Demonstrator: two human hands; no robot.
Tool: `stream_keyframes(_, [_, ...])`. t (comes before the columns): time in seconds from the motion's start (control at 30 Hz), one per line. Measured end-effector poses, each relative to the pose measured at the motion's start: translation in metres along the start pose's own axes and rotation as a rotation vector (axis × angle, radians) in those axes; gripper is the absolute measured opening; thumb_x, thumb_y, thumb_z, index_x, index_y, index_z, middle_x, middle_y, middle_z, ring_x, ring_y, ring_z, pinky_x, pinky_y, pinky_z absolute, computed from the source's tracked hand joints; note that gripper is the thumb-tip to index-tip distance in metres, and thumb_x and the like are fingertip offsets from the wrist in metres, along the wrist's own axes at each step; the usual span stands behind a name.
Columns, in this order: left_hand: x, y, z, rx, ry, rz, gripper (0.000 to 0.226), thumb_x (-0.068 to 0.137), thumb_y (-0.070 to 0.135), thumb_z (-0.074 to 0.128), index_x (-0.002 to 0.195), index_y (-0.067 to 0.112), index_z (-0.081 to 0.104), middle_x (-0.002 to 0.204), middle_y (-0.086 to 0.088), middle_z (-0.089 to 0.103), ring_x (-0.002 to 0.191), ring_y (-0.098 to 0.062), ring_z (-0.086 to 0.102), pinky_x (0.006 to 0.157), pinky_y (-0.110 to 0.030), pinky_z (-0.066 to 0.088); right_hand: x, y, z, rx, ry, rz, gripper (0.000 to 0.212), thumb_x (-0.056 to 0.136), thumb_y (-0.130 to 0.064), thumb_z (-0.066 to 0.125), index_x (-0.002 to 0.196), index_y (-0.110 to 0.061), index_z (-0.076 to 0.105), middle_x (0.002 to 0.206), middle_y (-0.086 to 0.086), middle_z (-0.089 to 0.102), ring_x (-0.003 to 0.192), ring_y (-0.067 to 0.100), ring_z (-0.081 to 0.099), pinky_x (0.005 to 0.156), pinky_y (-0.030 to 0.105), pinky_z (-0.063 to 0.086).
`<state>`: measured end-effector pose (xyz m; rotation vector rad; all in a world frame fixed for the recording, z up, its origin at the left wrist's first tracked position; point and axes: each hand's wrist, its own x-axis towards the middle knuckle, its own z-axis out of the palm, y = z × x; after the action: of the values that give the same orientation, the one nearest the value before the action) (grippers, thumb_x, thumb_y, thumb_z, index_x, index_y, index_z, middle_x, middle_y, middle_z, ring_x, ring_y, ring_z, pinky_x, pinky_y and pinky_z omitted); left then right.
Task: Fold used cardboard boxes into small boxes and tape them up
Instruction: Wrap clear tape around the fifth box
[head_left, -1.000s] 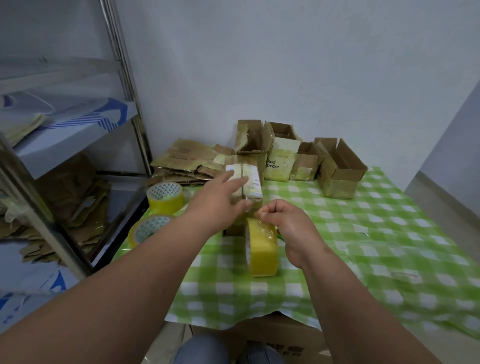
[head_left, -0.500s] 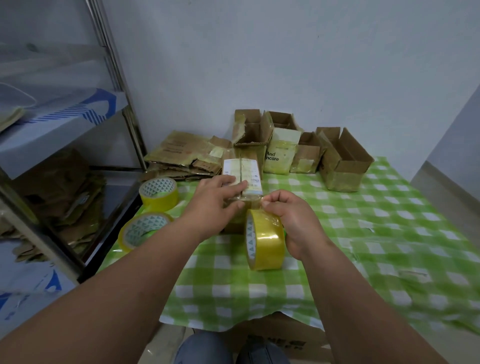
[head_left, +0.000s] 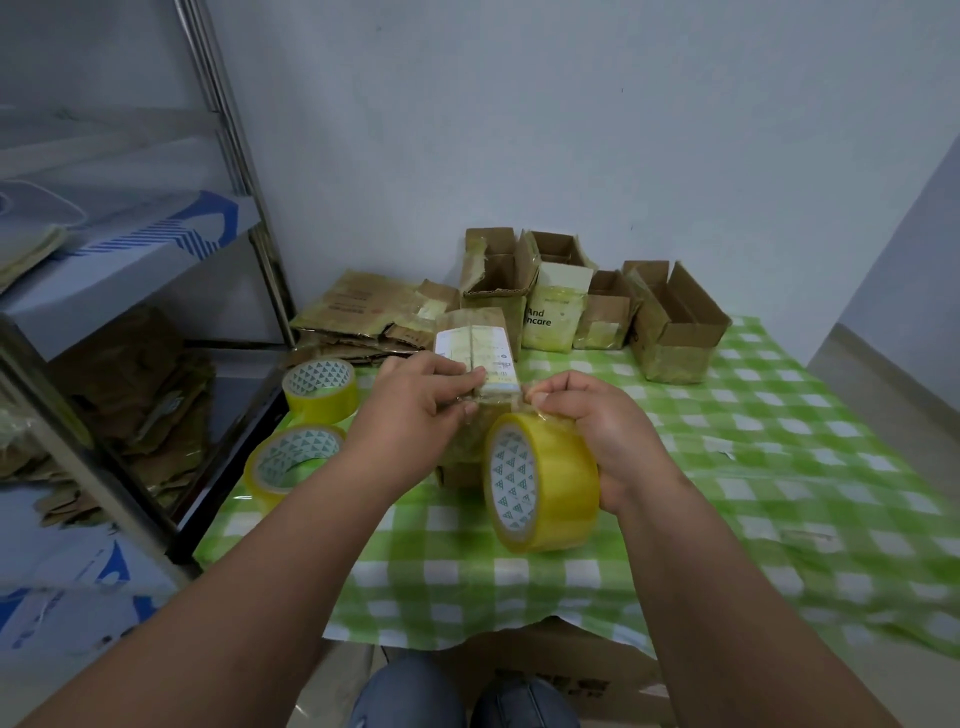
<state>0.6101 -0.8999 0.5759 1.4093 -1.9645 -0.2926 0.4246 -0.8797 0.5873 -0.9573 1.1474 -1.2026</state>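
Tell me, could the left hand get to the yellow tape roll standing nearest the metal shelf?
Probably yes. That spare tape roll stands uncovered on the tablecloth, just left of the left hand, with nothing between them. But the hand now presses on the small box, so it must let go first.

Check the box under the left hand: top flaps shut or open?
Shut. The box shows a flat closed top, flaps meeting along a center seam, left hand on it.

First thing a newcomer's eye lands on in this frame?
Probably the big yellow tape roll at centre, gripped by the right hand, with the left hand pressing on the small box just behind it. Next, the row of open cardboard boxes against the back wall and two spare tape rolls at the left edge of the green checked tablecloth.
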Motion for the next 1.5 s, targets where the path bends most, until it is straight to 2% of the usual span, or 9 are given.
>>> stream_keyframes(0.27, [-0.024, 0.005, -0.002, 0.019, -0.152, -0.011, 0.041, 0.092, 0.016, 0.066, 0.130, 0.032, 0.063, 0.128, 0.015, 0.053, 0.121, -0.010, 0.035, 0.111, -0.032, 0.033, -0.027, 0.011, -0.003, -0.028, -0.007, 0.040, 0.015, 0.085, 0.007, 0.060, 0.077, -0.006, 0.064, 0.068, 0.009, 0.065, 0.062, 0.021, 0.060, 0.067, 0.035, 0.051])
stream_keyframes(0.5, [-0.035, 0.020, -0.013, -0.069, -0.194, -0.083, 0.063, 0.095, 0.006, 0.052, 0.150, 0.033, 0.037, 0.147, 0.006, 0.042, 0.139, -0.013, 0.032, 0.109, -0.022, 0.024, -0.041, 0.005, -0.004, -0.120, -0.013, -0.036, 0.014, 0.084, 0.002, 0.064, 0.076, -0.010, 0.065, 0.066, 0.001, 0.066, 0.071, 0.021, 0.056, 0.076, 0.038, 0.042])
stream_keyframes(0.6, [-0.041, 0.041, -0.023, -0.197, -0.069, -0.045, 0.036, 0.098, 0.022, 0.055, 0.133, 0.029, 0.058, 0.130, 0.014, 0.053, 0.124, -0.007, 0.044, 0.106, -0.029, 0.035, -0.045, 0.001, -0.003, -0.152, -0.018, -0.077, 0.015, 0.083, 0.003, 0.065, 0.076, -0.010, 0.066, 0.072, 0.001, 0.066, 0.073, 0.017, 0.056, 0.072, 0.030, 0.040])
stream_keyframes(0.73, [-0.041, 0.064, -0.033, -0.333, -0.234, -0.138, 0.024, 0.091, 0.037, 0.065, 0.113, 0.027, 0.068, 0.100, 0.011, 0.067, 0.090, 0.000, 0.062, 0.081, -0.025, 0.053, -0.048, 0.000, -0.001, -0.180, -0.043, -0.113, 0.017, 0.080, 0.002, 0.067, 0.073, -0.013, 0.068, 0.074, 0.003, 0.067, 0.078, 0.019, 0.059, 0.075, 0.032, 0.041])
stream_keyframes(0.8, [-0.040, 0.069, -0.033, -0.237, -0.290, -0.133, 0.018, 0.090, 0.039, 0.067, 0.103, 0.026, 0.069, 0.086, 0.013, 0.067, 0.074, 0.005, 0.059, 0.064, -0.015, 0.046, -0.050, 0.000, 0.000, -0.189, -0.057, -0.125, 0.018, 0.079, 0.001, 0.068, 0.070, -0.015, 0.069, 0.075, 0.004, 0.070, 0.082, 0.021, 0.061, 0.083, 0.036, 0.042])
stream_keyframes(1.03, [-0.043, 0.073, -0.036, -0.159, -0.201, -0.193, 0.013, 0.090, 0.030, 0.068, 0.080, 0.022, 0.066, 0.077, 0.007, 0.067, 0.074, -0.015, 0.064, 0.069, -0.035, 0.054, -0.056, 0.000, 0.000, -0.110, -0.052, -0.125, 0.013, 0.080, 0.004, 0.069, 0.076, -0.006, 0.075, 0.080, 0.016, 0.072, 0.081, 0.028, 0.065, 0.087, 0.045, 0.052])
stream_keyframes(1.2, [-0.046, 0.077, -0.039, -0.049, -0.123, -0.174, 0.016, 0.092, 0.030, 0.064, 0.076, 0.026, 0.062, 0.075, 0.004, 0.066, 0.069, -0.017, 0.065, 0.068, -0.040, 0.056, -0.063, 0.005, -0.001, 0.009, -0.122, -0.082, 0.025, 0.088, -0.011, 0.066, 0.106, 0.007, 0.070, 0.104, 0.027, 0.071, 0.104, 0.042, 0.066, 0.097, 0.053, 0.052])
stream_keyframes(1.4, [-0.048, 0.066, -0.041, -0.187, 0.007, -0.300, 0.018, 0.092, 0.025, 0.064, 0.073, 0.023, 0.062, 0.079, 0.003, 0.068, 0.074, -0.022, 0.067, 0.072, -0.046, 0.058, -0.068, 0.011, -0.017, 0.178, -0.135, -0.099, 0.065, 0.068, -0.022, 0.080, 0.127, -0.010, 0.054, 0.105, 0.007, 0.073, 0.097, 0.022, 0.070, 0.075, 0.033, 0.054])
stream_keyframes(1.5, [-0.047, 0.061, -0.048, -0.251, 0.095, -0.370, 0.016, 0.092, 0.026, 0.064, 0.077, 0.022, 0.063, 0.082, 0.004, 0.068, 0.080, -0.021, 0.067, 0.074, -0.048, 0.059, -0.073, 0.018, -0.024, -0.064, -0.297, -0.114, 0.064, 0.063, -0.040, 0.075, 0.115, -0.005, 0.062, 0.095, 0.003, 0.070, 0.087, 0.016, 0.064, 0.075, 0.029, 0.049])
